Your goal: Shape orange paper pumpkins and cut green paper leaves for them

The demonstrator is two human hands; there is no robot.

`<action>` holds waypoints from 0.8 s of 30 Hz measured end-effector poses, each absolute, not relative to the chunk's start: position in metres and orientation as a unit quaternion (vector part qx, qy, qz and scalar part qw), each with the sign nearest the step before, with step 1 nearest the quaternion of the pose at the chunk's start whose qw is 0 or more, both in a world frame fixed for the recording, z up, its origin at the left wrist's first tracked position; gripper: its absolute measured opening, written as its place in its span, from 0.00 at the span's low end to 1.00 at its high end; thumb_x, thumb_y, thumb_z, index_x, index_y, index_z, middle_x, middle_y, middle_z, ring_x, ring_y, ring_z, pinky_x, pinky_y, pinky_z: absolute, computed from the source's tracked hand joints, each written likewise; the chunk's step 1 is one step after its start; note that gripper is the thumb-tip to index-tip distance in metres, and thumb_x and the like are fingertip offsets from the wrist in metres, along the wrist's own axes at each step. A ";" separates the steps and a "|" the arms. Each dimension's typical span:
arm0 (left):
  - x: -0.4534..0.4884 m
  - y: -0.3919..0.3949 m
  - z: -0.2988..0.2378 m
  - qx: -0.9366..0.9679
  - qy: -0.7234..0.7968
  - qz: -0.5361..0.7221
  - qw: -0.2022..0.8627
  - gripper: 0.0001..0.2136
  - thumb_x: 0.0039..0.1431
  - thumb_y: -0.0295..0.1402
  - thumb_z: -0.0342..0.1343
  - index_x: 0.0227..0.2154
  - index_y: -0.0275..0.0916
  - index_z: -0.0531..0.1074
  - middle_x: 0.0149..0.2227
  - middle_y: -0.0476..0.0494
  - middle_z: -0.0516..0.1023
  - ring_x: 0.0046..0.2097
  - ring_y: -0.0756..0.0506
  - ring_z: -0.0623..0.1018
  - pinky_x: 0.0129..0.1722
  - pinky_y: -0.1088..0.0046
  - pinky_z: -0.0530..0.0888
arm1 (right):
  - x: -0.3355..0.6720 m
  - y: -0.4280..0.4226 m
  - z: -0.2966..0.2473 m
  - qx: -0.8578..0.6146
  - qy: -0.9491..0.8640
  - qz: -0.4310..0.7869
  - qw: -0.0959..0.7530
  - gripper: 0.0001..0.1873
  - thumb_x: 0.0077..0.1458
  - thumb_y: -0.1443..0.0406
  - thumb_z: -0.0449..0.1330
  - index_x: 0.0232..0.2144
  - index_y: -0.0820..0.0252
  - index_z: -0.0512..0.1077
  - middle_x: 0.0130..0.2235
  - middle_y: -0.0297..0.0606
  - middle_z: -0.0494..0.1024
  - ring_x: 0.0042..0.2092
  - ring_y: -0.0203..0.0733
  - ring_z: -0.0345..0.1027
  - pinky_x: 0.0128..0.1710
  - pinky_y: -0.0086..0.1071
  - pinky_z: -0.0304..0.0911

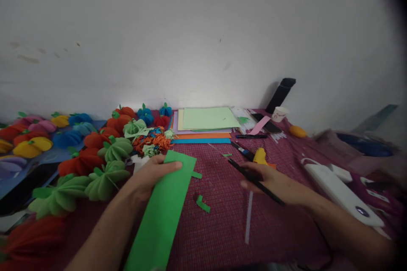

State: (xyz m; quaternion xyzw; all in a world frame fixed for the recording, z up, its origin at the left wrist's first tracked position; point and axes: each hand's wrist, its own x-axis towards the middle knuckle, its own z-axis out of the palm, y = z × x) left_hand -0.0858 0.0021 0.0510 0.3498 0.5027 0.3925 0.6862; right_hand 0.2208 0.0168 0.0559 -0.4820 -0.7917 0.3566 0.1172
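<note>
My left hand (155, 173) grips a long strip of bright green paper (165, 211) near its upper end, with the thumb on top. The strip slants down toward the bottom edge of the view. In my right hand (265, 180) is a slim black pen-shaped tool (259, 184), pointing up and left. A thin pale line runs on from its tip; I cannot make out whether it belongs to the tool. Small green paper scraps (203, 205) lie on the cloth between the hands. Near my right fingers rests a yellow glue gun (260, 156).
Several coloured paper pumpkins (116, 148) crowd the left side, beside a pile of paper clippings (155, 139). Stacked paper sheets (208, 118) lie at the wall. Rightward are a paper cup (280, 113), a white power bank (343, 194) and a pale strip (249, 218) on the red checked cloth (222, 237).
</note>
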 end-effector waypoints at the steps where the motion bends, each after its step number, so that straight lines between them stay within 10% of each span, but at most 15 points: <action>1: -0.092 0.002 0.054 0.346 0.504 0.400 0.682 0.12 0.38 0.32 0.65 0.28 0.32 0.75 0.24 0.43 0.79 0.24 0.47 0.76 0.26 0.73 0.73 | 0.217 0.019 0.056 -0.483 -0.787 0.361 0.128 0.25 0.50 0.53 0.55 0.47 0.62 0.66 0.40 0.41 0.73 0.38 0.44 0.67 0.38 0.37 0.64; 7: -0.101 0.003 0.059 0.341 0.517 0.398 0.677 0.10 0.39 0.30 0.65 0.28 0.33 0.75 0.25 0.43 0.79 0.24 0.47 0.77 0.26 0.73 0.75 | 0.187 0.028 0.052 -0.426 -0.771 0.428 0.201 0.25 0.48 0.59 0.57 0.48 0.62 0.64 0.39 0.39 0.72 0.40 0.44 0.66 0.40 0.36 0.61; 24: -0.072 0.007 0.035 0.357 0.513 0.357 0.694 0.12 0.39 0.35 0.65 0.26 0.31 0.76 0.23 0.42 0.79 0.22 0.49 0.75 0.24 0.75 0.72 | 0.212 0.017 0.061 -0.327 -0.779 0.535 0.011 0.28 0.52 0.52 0.54 0.50 0.62 0.61 0.39 0.39 0.68 0.39 0.40 0.63 0.38 0.31 0.62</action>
